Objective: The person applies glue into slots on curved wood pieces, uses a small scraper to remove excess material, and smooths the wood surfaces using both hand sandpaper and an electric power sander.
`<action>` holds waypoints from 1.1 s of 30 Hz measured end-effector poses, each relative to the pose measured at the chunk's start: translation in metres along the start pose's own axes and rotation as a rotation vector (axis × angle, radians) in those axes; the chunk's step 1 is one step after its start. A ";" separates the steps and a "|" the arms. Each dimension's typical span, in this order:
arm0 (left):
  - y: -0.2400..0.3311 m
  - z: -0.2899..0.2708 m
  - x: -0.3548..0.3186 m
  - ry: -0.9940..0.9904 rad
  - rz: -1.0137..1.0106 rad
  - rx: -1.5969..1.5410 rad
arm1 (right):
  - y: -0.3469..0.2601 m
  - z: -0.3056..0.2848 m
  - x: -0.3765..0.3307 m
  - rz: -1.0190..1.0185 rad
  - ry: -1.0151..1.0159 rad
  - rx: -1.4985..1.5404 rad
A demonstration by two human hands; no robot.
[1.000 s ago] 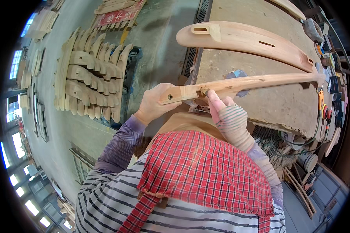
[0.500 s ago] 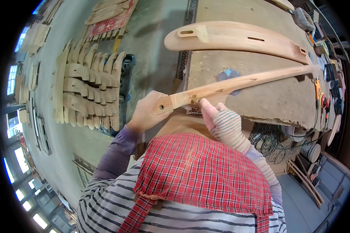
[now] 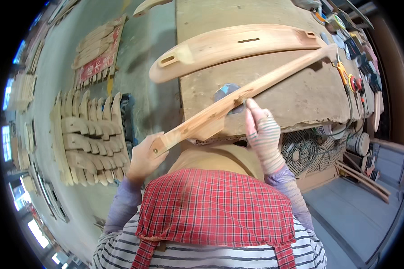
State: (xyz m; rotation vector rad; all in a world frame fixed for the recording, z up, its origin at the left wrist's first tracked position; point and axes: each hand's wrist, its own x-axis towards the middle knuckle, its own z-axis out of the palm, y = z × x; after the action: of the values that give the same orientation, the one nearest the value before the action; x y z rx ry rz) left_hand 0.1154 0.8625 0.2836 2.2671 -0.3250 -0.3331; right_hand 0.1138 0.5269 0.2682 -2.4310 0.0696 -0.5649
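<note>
My left hand [image 3: 146,157] is closed around the near end of a long, slender wooden furniture part [image 3: 256,87], beside a small round hole. The part slants up to the right across the workbench, its far end by the tools. My right hand [image 3: 262,127], in a striped fingerless glove, has its fingers pinched together at the part's lower edge, about midway along. Whatever lies between those fingertips is too hidden to name. Beyond the part, a wide curved wooden board [image 3: 224,49] with slots rests on the bench. A blue-grey round patch [image 3: 226,91] shows partly behind the part.
The workbench [image 3: 300,98] has a rough front edge. Orange-handled scissors [image 3: 342,72] and other tools line its right side. Coiled cables [image 3: 303,154] and a white bucket [image 3: 358,144] sit below. Stacked curved wooden pieces [image 3: 87,139] stand on the floor at left.
My right hand has slid farther along the wooden part, away from my left hand. The part now slants more steeply, and the whole view has shifted.
</note>
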 end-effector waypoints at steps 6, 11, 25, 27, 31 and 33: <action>0.012 -0.001 0.001 -0.027 -0.048 0.012 | 0.028 0.002 0.013 -0.016 0.014 -0.321; 0.006 0.004 -0.002 -0.003 -0.004 0.060 | 0.008 0.000 -0.001 0.038 -0.268 -0.286; 0.007 -0.002 0.002 -0.001 -0.019 0.064 | 0.028 -0.008 0.018 0.069 -0.091 -0.203; 0.008 -0.002 0.005 -0.005 -0.021 0.059 | 0.012 -0.011 0.025 0.141 -0.315 -0.316; 0.008 -0.002 0.006 0.005 -0.055 0.072 | 0.018 -0.014 0.014 0.092 -0.250 0.162; 0.000 -0.003 0.008 -0.002 -0.049 0.068 | 0.025 -0.024 0.035 0.144 -0.114 0.241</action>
State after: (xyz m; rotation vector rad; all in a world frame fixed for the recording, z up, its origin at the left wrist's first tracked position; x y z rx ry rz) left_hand 0.1239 0.8622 0.2845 2.3450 -0.2865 -0.3541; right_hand 0.1378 0.4864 0.2834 -2.1980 0.1205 -0.3480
